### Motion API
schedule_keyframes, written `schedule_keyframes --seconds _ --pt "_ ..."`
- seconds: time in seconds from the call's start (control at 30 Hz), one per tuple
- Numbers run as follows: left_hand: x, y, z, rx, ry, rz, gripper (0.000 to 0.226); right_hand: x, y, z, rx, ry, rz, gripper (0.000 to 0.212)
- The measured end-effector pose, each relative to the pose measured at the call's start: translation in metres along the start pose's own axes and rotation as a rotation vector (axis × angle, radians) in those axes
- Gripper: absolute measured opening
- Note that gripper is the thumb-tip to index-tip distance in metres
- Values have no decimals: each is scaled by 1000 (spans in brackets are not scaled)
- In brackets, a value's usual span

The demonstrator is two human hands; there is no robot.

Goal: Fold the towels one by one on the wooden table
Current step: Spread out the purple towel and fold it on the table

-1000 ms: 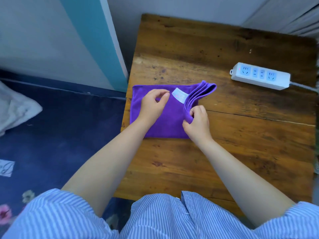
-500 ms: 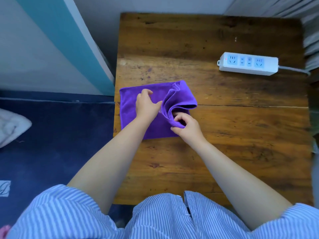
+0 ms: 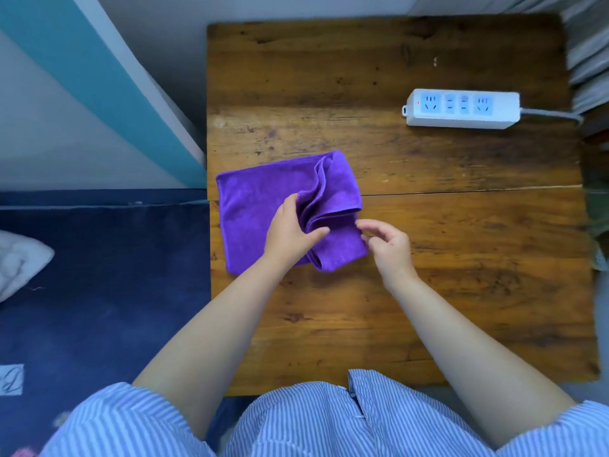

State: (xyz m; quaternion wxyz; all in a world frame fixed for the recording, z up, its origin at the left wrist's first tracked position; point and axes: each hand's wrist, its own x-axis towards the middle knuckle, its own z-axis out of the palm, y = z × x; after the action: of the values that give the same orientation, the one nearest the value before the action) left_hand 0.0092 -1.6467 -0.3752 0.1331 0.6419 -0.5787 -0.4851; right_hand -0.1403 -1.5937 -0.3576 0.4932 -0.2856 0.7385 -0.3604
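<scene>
A purple towel (image 3: 257,206) lies partly folded at the left side of the wooden table (image 3: 428,275), its right part doubled over in loose layers. My left hand (image 3: 290,232) rests on the towel's middle. Its fingertips are tucked under the folded-over layers and its thumb lies across their edge. My right hand (image 3: 387,240) hovers just off the towel's right edge, fingers loosely curled and holding nothing; the fingertips are at or barely touching the cloth.
A white power strip (image 3: 461,108) with a grey cable lies at the table's far right. Left of the table is a dark blue carpet (image 3: 99,291) with a white cloth (image 3: 19,262) on it. A wall stands behind.
The towel's right end has been folded over toward the left. My right hand has let go of the cloth and drawn back to the right; my left hand stays on the folded layers.
</scene>
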Motion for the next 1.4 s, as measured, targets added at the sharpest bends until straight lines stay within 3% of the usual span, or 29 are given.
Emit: schedule_keyframes --seconds 0.07,0.17,0.3,0.4,0.47,0.67,0.73,0.87,0.97,1.17,1.4 --pt "-2 -4 4 105 28 -3 65 5 1 -7 -89 22 16 40" --pt "1 -5 7 144 95 4 40 15 -1 -11 -273 -11 -17 41" --pt "6 2 -2 -125 151 -11 6 29 -16 -4 -438 -89 -169 44" --pt "13 0 -19 -407 124 -127 30 39 -29 6 -551 -195 -299 43" --pt "17 -6 -34 -556 99 -230 30 41 -31 14 -690 -268 -383 42" --pt "23 -21 -63 -584 136 -387 26 38 -24 41 -982 -444 -492 54" --pt "18 -28 -64 -603 92 -415 34 35 -22 51 -1006 -476 -520 57" --pt "6 -36 -59 -578 -68 -373 56 31 -17 63 -970 -475 -508 52" --pt "6 -37 -57 -436 -55 -281 64 33 -15 60 -959 -469 -484 50" --pt "8 -39 -77 -550 -14 -199 59 30 -15 59 -1160 -462 -594 49" --pt "9 -64 -92 -699 52 -328 53 21 -5 80 -1281 -513 -620 52"
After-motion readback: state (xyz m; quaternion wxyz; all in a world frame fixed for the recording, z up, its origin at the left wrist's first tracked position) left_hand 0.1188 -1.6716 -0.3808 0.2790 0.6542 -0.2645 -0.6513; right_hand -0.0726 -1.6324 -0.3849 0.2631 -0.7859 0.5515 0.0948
